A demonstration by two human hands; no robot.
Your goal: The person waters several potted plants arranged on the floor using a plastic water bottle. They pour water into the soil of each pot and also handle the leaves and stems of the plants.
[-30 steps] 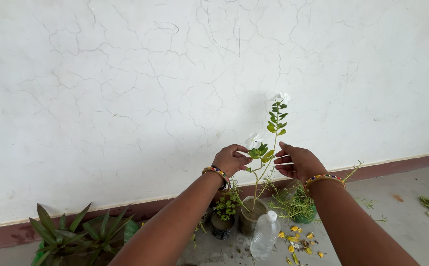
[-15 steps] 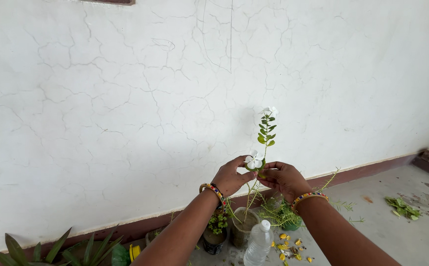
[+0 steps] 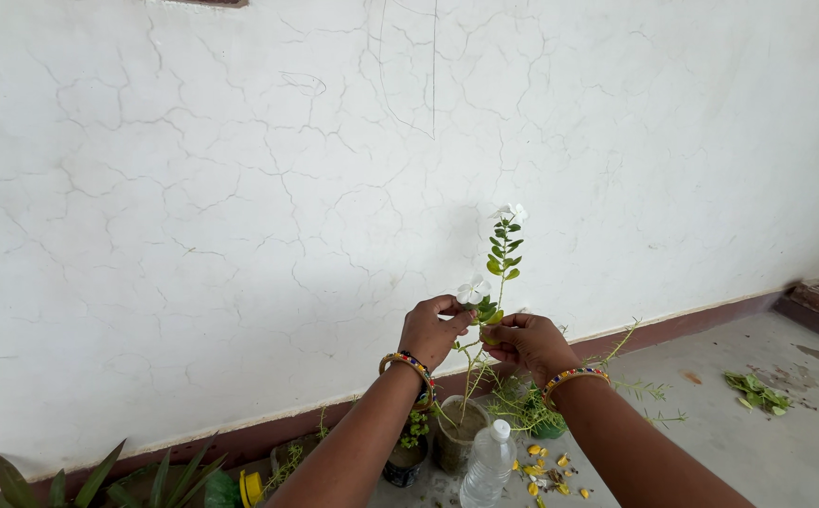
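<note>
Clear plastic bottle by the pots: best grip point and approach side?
Take the clear plastic bottle around its body below the white cap, probably from the right front. It stands upright, the body is round, and the pot crowds its left.

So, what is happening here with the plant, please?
A person works on a tall thin plant that grows in a pot by the white wall. The left hand and the right hand pinch the stem just under a white flower. A clear plastic bottle stands in front of the pot, with yellow petals lying on the floor beside it.
</note>
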